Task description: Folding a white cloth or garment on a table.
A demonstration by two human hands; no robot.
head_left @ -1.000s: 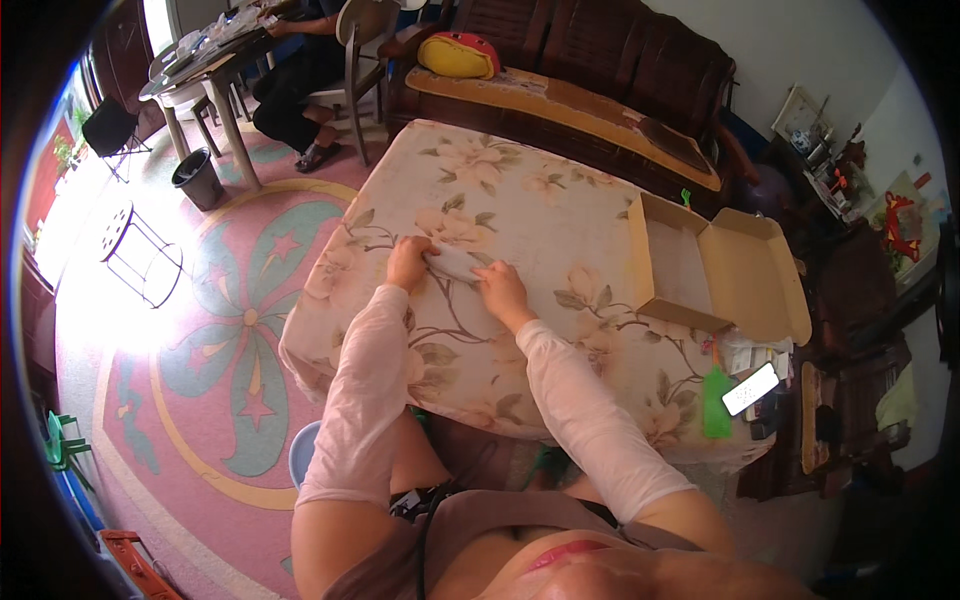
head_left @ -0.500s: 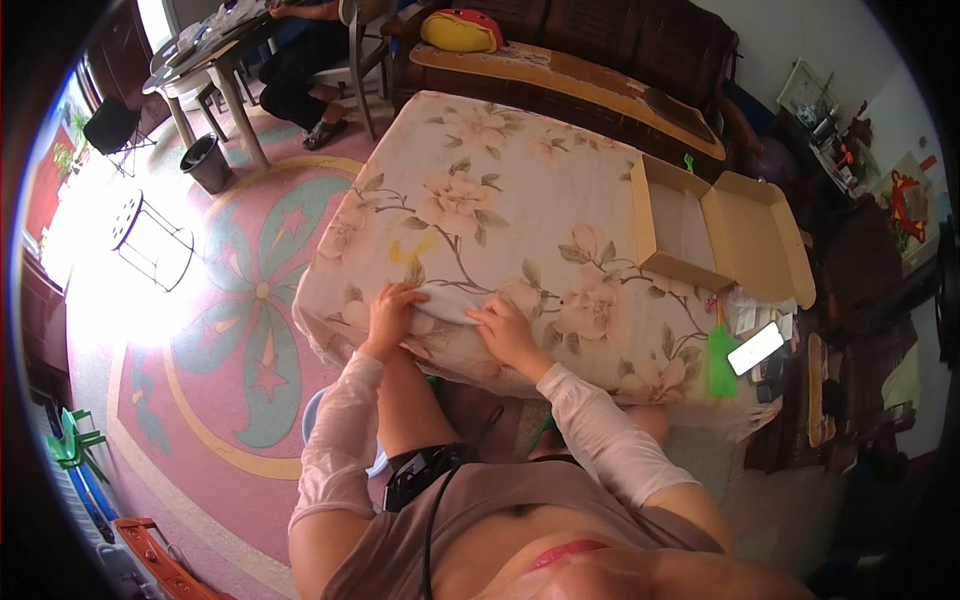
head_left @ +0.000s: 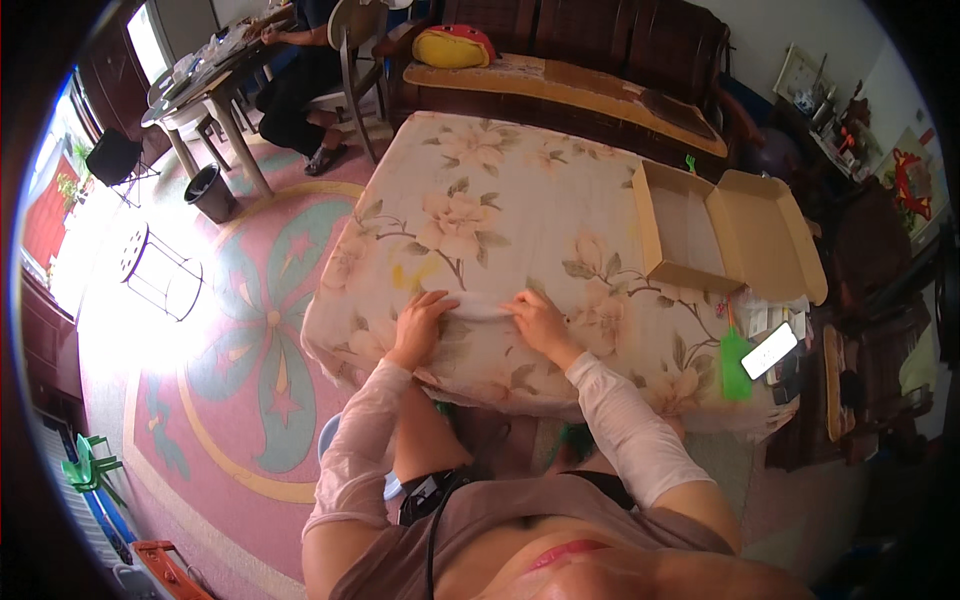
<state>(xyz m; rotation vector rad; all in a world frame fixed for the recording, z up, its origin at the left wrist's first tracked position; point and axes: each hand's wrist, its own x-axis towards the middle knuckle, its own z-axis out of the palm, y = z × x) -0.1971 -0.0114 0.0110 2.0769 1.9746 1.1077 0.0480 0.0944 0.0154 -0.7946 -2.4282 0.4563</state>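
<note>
A narrow white piece [head_left: 480, 306], apparently folded or rolled cloth, lies across the near part of the table between my hands. My left hand [head_left: 425, 322] is closed at its left end, fingers bent down over it. At its right end my right hand [head_left: 541, 324] pinches the edge between thumb and fingers. Under it spreads a cream floral tablecloth [head_left: 530, 235] that covers the whole table. Fingers partly hide both ends of the white piece.
An opened cardboard box [head_left: 690, 272] stands at the table's far right. Nearer are a green item [head_left: 735, 362], a phone with a lit screen [head_left: 769, 351] and small packets. Beyond the table is a wooden sofa [head_left: 560, 45]. Someone sits at another table [head_left: 215, 85], far left.
Both hands have moved a little right and away from me with the white piece. It slanted before and now lies nearly level. The view has shifted slightly.
</note>
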